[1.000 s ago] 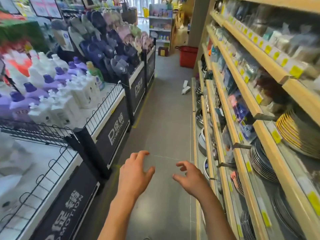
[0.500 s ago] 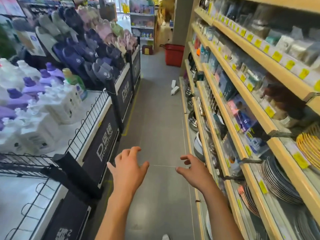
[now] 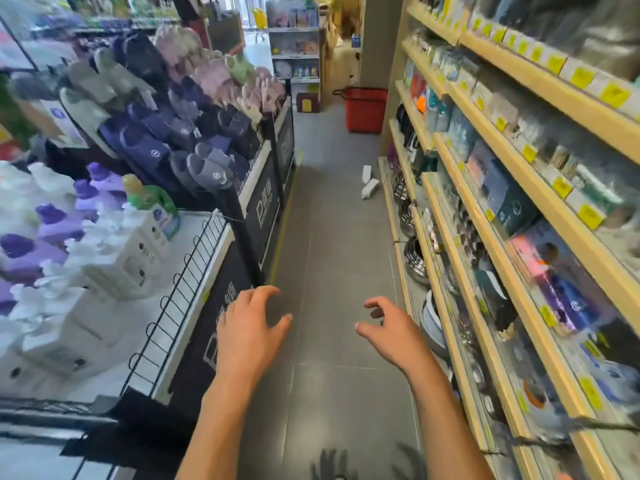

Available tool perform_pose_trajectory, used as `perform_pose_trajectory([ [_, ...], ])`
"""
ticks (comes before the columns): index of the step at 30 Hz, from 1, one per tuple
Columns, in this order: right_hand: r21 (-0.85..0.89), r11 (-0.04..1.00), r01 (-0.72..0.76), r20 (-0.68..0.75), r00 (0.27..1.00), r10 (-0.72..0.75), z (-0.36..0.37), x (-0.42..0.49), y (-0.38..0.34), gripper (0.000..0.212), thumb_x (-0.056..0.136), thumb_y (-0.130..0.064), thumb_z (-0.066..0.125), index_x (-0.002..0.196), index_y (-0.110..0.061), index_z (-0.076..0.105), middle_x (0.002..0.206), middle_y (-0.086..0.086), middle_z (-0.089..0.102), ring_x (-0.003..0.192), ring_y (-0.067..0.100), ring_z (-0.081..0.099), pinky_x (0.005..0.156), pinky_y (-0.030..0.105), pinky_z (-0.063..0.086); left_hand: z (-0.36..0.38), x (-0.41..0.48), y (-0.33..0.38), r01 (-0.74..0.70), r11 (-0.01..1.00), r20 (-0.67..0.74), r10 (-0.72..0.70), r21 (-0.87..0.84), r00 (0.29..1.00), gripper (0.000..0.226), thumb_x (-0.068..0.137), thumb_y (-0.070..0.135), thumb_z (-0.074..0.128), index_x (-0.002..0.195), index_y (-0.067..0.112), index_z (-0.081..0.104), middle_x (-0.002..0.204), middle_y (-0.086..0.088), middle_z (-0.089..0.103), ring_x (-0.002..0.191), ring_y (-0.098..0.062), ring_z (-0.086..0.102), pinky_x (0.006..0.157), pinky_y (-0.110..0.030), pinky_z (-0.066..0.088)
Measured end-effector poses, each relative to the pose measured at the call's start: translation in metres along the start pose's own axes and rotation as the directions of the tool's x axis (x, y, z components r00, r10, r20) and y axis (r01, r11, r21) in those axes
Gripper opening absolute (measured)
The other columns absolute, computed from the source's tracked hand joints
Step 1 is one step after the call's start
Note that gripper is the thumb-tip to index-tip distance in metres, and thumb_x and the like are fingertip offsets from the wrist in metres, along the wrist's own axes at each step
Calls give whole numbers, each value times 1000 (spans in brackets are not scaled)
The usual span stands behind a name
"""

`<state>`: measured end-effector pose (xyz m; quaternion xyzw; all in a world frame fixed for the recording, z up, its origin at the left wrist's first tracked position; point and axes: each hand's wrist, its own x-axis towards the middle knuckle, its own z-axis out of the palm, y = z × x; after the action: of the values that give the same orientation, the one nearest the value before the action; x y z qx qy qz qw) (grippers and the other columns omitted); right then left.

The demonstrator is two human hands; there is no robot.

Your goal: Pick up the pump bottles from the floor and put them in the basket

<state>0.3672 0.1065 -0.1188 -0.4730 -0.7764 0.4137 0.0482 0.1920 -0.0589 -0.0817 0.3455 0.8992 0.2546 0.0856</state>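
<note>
I am holding my left hand [image 3: 251, 327] and my right hand [image 3: 391, 327] out in front of me, palms down over the grey floor [image 3: 329, 254]. Both are empty, with fingers parted and loosely bent, gripping nothing. The 2 pump bottles [image 3: 370, 188] are lying well ahead of both hands, up the aisle and slightly to the right, on the floor just beside the foot of the right-hand shelves [image 3: 450, 209]. They are sitting touching or very nearly so. The nearer bottle is lying on its side with its long axis slanting across the aisle, while the farther bottle is looking more upright, though at this range I am not making out the pumps. The red basket [image 3: 366, 109] is standing farther on along the same side, beyond the bottles, so bottles and basket are falling almost on 1 line away from me. I am judging my right hand the nearer hand, since the bottles are lying on its side of the aisle. I am expecting to have to close the whole gap and stoop before either hand is reaching them.
</note>
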Motion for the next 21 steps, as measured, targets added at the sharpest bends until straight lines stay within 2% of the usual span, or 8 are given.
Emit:
perform_pose_trajectory([
  [4,22,1000,-10,10,1000,10,-3,45,-14,41,87,-43,69,125,-40,55,124,-12,60,113,16,60,98,43,51,6,48,2,-17,998,47,19,-54,999,48,90,40,69,134,32,53,138,1,52,129,-22,49,104,-40,43],
  [10,40,998,-54,14,998,53,-2,117,-35,35,86,-42,72,116,-43,55,118,-14,60,111,14,59,98,42,50,23,141,-6,-35,991,157,55,-130,986,53,90,41,70,138,32,50,140,6,49,128,-19,50,103,-38,45],
  [14,31,997,-65,-35,997,66,-9,168,-62,34,87,-40,73,115,-44,54,118,-13,60,110,15,59,97,41,50,23,214,-12,-63,997,165,71,-53,984,62,88,46,70,143,27,48,142,0,49,127,-23,53,106,-41,44],
  [18,19,997,-70,-73,995,71,-19,210,-96,34,87,-39,72,114,-44,52,117,-13,58,109,15,59,94,37,49,10,281,-13,-111,994,145,110,0,983,65,88,48,69,144,24,48,142,-2,50,125,-23,53,104,-38,44],
  [21,21,997,-71,-116,990,73,-24,237,-111,35,86,-40,73,114,-44,53,117,-14,59,108,15,59,97,41,50,7,323,-8,-129,992,140,128,0,982,68,87,49,70,145,24,47,143,-3,50,126,-26,52,105,-39,42],
])
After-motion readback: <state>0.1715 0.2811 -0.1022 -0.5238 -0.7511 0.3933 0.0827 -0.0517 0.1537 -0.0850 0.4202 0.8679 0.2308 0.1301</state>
